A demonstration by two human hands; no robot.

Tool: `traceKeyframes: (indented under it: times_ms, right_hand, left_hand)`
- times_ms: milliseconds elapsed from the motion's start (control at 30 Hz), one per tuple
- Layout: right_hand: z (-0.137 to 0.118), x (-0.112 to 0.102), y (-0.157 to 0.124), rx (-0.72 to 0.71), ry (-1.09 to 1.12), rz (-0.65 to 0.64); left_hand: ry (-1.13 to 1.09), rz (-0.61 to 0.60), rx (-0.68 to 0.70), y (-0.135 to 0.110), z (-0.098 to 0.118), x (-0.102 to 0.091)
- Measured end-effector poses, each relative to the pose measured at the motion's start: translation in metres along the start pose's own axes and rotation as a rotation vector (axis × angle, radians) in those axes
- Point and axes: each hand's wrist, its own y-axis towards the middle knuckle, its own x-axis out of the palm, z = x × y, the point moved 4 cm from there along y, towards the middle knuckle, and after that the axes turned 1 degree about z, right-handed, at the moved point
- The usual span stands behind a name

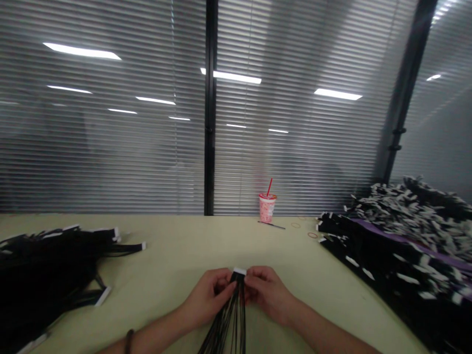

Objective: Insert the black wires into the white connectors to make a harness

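A bundle of black wires ending in a white connector [239, 271] sits between my hands, with the wires hanging toward me over the table. My left hand [208, 297] pinches the bundle just below the connector from the left. My right hand [267, 295] grips the connector end from the right. My fingers hide part of the connector and the top of the wires. A dark bracelet [129, 341] circles my left wrist.
A heap of black wire bundles [44, 275] lies on the pale green table [191, 246] at left. A larger heap with white ends [398, 246] fills the right. A pink cup with a red straw [267, 207], a thin dark stick [271, 225] and rubber bands [312, 235] stand near the window blinds [110, 128].
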Motion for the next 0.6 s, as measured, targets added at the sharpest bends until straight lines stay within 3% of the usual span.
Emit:
traceKeyframes:
  times_ms: [267,600]
  right_hand:
    - [0.0005,-0.0023,-0.0031,-0.006,-0.07,-0.04]
    - [0.0041,-0.0043,-0.0056,0.157,0.002,-0.097]
  left_hand:
    - [0.041,0.004,-0.003,-0.0045,-0.0009,0.0]
    - [0.113,0.058,-0.026,-0.0063,0.0005,-0.002]
